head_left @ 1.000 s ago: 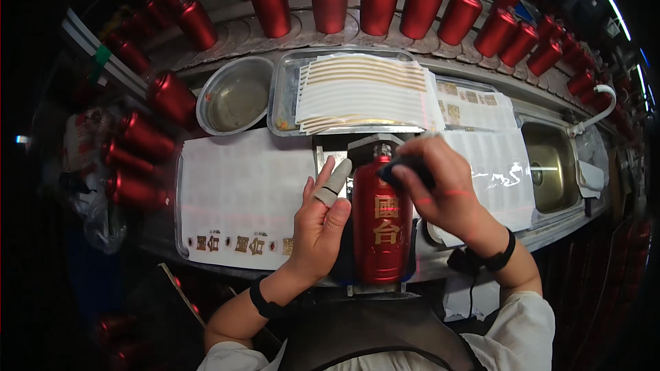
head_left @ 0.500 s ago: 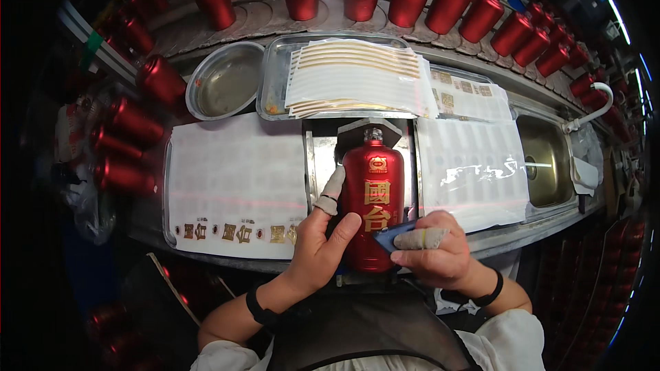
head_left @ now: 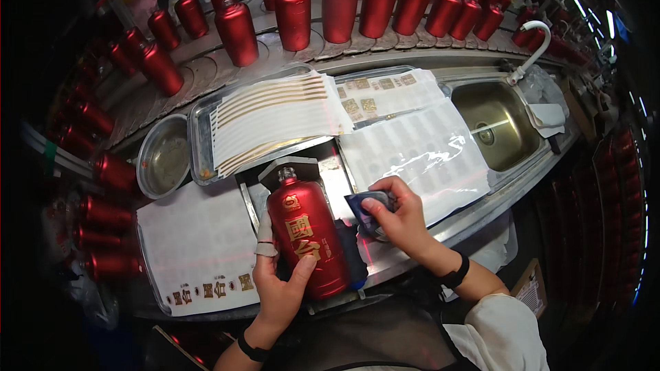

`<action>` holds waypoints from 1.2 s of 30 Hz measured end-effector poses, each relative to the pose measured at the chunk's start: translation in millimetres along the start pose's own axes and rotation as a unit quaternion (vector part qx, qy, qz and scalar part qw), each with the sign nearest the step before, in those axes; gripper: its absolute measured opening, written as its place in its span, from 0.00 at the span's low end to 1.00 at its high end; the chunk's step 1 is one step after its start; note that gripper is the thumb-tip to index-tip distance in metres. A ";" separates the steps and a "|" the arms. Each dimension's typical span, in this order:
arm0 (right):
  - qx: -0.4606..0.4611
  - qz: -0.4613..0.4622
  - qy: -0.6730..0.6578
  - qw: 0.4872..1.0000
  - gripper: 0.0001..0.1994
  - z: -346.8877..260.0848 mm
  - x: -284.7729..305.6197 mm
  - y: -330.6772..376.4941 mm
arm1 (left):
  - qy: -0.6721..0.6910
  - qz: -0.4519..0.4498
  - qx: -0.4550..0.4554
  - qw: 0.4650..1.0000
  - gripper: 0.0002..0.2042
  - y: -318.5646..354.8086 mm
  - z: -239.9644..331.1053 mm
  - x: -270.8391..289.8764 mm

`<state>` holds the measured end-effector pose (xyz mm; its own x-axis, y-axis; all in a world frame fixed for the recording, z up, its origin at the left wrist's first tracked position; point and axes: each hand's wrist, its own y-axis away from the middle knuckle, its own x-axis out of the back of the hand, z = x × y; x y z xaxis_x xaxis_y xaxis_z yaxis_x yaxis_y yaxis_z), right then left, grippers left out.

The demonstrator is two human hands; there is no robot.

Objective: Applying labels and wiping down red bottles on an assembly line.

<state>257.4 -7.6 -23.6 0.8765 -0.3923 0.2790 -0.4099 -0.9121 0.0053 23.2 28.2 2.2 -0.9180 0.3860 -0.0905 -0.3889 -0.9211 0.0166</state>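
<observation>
A glossy red bottle (head_left: 326,261) with gold characters lies on its back in a dark holder, its neck pointing away from me. My left hand (head_left: 278,282) grips the bottle's lower left side, thumb across its front and a wrapped finger along its edge. To the right of the bottle, my right hand (head_left: 401,216) pinches a flat dark-blue scraper (head_left: 359,209), held clear of the bottle. A white sheet of gold transfer decals (head_left: 199,233) lies left of the bottle, and a glossy translucent sheet (head_left: 412,158) lies to its right.
Behind the work spot, a metal tray (head_left: 201,158) carries stacked gold-striped sheets (head_left: 275,113). A round metal bowl (head_left: 165,158) stands to its left. At right are a sink (head_left: 495,120) and a white curved faucet (head_left: 533,48). Red bottles (head_left: 292,17) line the conveyor (head_left: 268,48) at the back.
My right hand has lifted the scraper off the bottle's front and moved it to the right. The left hand still holds the bottle. The view has turned toward the right.
</observation>
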 end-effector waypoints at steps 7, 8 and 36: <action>-0.098 -0.030 -0.030 0.994 0.03 12.2 76.7 2.9 | 0.052 0.000 0.000 0.999 0.34 -0.1 -11.3 14.6; -0.024 -0.049 0.162 0.985 0.03 8.6 79.7 6.0 | 0.054 0.002 0.006 0.999 0.34 0.9 -12.8 16.0; 0.185 -0.152 0.557 0.795 0.07 7.9 66.3 -7.4 | 0.067 0.012 0.001 0.998 0.31 1.7 -30.0 11.7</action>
<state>320.5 -27.8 -12.7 0.0681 0.0132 0.9976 0.0609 -0.9981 0.0090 14.1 29.6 -28.7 -0.9083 0.3543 -0.2222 -0.3681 -0.9295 0.0222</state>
